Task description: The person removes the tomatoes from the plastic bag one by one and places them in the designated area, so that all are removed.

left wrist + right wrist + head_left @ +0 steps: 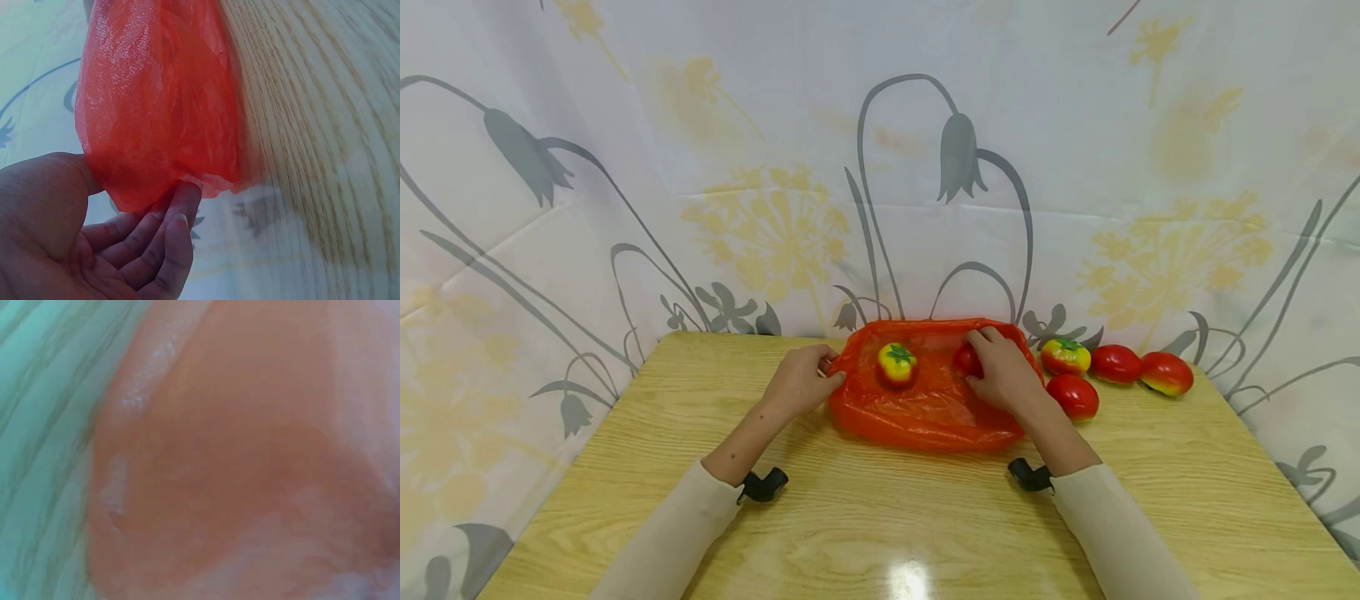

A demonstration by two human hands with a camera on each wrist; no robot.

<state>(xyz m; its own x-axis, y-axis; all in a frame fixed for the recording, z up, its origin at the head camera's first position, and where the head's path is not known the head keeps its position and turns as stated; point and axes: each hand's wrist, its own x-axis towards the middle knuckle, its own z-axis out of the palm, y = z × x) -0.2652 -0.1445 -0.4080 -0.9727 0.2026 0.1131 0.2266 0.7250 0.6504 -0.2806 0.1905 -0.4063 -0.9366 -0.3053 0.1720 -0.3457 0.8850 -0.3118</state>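
A red plastic bag [917, 433] lies on the table with its mouth spread open upward. My left hand [797, 379] pinches the bag's left edge; the left wrist view shows the thumb and fingers on the thin film [156, 112]. Inside the bag, toward the left, sits a glossy yellow-and-red fruit [897, 365] with a green leafy top. On the right side my right hand [1003, 375] reaches into the bag, its fingers around a glossy red fruit [967, 360] that they partly hide. Blurred red film [219, 456] fills most of the right wrist view.
Just right of the bag lie a yellow-and-red fruit [1065, 357] with a green top, a red one [1072, 397], another red one [1116, 364] and a red-yellow one [1167, 373]. Behind the wooden table [865, 533] hangs a flower-patterned cloth [1075, 167].
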